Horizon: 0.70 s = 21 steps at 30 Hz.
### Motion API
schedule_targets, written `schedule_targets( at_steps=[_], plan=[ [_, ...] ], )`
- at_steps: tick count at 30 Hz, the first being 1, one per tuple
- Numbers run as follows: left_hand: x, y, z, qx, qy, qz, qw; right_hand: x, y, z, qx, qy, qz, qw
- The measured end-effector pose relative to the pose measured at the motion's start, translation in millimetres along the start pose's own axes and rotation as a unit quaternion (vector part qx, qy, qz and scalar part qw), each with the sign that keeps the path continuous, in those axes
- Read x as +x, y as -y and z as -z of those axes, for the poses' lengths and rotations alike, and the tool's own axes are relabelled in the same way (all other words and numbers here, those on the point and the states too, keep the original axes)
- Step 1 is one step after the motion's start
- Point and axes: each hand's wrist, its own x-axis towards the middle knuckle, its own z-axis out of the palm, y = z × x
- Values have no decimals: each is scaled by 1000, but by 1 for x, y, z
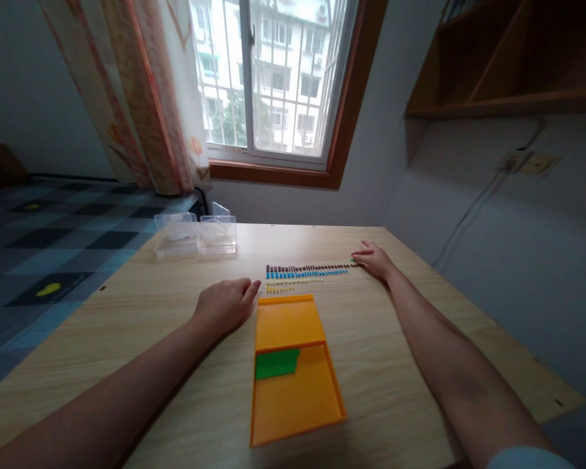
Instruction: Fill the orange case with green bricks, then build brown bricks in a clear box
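tray (307, 410) near left hand (227, 303); green piece (352, 260) at right hand (377, 262)

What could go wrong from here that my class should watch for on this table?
Fingers of the right hand are right at the end of the row of small dark brown pieces, so a slip might knock some out of line. The left hand rests close to the rows' other end and could nudge them. The shallow orange plastic tray sits just short of the small yellow pieces; pushing it forward would probably scatter them.
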Motion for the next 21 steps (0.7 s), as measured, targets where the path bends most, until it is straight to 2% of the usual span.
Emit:
schedule_targets(
  at_steps=[8, 21],
  plan=[
    [-2, -2, 2, 5, 2, 5, 1000, 2, 2, -2, 0, 12, -26, 1000],
    [-2, -2, 3, 2, 5, -1, 1000, 1, 1, 1, 0, 8, -23, 1000]
  ],
)
